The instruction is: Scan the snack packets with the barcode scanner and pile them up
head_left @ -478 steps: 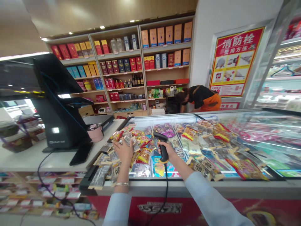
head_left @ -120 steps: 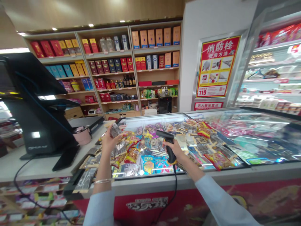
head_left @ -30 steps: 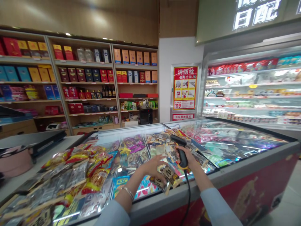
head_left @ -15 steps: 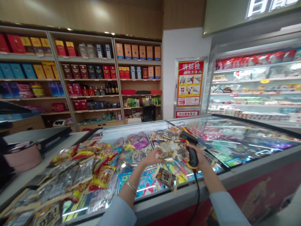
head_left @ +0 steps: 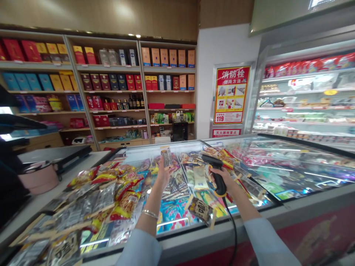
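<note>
Above the glass-topped freezer [head_left: 291, 208], I have both hands in sight, each with something in its grip. The left hand [head_left: 163, 175] pinches low on a small grey packet [head_left: 166, 157], nearly closed on it, the other fingers loosely spread to the right; the packet stands up out of the grip, its long axis close to upright. The right hand [head_left: 228, 181] is wrapped round the handle of a black scanner [head_left: 220, 183], fingers curled closed, and I cannot tell whether one presses the trigger.

What I mind most is the line between the two: the packet lies to the left of the scanner's head and about level with it, well apart, and that head points leftward. At this blur I can't fairly say which face of the packet is turned that way.

Below, a lone dark packet [head_left: 202, 210] lies slantwise on the glass by the front edge, nearer the right hand. Heaped snack bags [head_left: 102, 199] lie to the left.
</note>
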`<state>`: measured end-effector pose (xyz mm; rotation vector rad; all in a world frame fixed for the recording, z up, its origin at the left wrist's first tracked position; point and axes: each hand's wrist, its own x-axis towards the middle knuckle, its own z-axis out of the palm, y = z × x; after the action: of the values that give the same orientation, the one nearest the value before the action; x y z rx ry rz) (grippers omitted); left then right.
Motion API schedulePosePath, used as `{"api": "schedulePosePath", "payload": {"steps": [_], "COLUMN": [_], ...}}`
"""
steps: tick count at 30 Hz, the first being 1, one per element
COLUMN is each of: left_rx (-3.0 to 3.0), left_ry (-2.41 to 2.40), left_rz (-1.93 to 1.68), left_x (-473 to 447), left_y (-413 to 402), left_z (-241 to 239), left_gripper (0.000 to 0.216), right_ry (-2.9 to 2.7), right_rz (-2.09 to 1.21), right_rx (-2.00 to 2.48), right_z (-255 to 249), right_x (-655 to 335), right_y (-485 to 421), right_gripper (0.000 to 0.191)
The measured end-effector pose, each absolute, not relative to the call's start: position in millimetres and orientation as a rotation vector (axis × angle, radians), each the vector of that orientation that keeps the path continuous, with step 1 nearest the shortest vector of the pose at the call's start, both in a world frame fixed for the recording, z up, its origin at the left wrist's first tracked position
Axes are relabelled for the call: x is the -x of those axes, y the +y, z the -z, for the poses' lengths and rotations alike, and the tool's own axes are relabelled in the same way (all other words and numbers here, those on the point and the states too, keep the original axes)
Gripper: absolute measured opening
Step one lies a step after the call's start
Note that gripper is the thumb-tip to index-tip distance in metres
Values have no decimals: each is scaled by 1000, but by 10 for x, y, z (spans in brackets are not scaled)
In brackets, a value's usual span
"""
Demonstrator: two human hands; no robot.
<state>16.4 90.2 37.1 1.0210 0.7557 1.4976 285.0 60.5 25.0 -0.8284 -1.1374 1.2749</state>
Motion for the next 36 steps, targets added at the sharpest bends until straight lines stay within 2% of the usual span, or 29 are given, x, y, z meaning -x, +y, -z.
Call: {"api": "schedulePosePath", "payload": {"steps": [12, 36], "left_rx": [-997, -965], "left_ry": [762, 838], "left_rz": [-1483, -1458], "left_x": [-174, -205], "left_y": [938, 938], "left_z": [-341, -354], "left_gripper": [66, 69], "right_ry": [-1323, -1214], "right_rz": [-1319, -1352], "right_rx": [814, 912], "right_z": [-120, -246], "right_x": [-2851, -2823], "right_y": [673, 562], "right_gripper": [23, 25]}}
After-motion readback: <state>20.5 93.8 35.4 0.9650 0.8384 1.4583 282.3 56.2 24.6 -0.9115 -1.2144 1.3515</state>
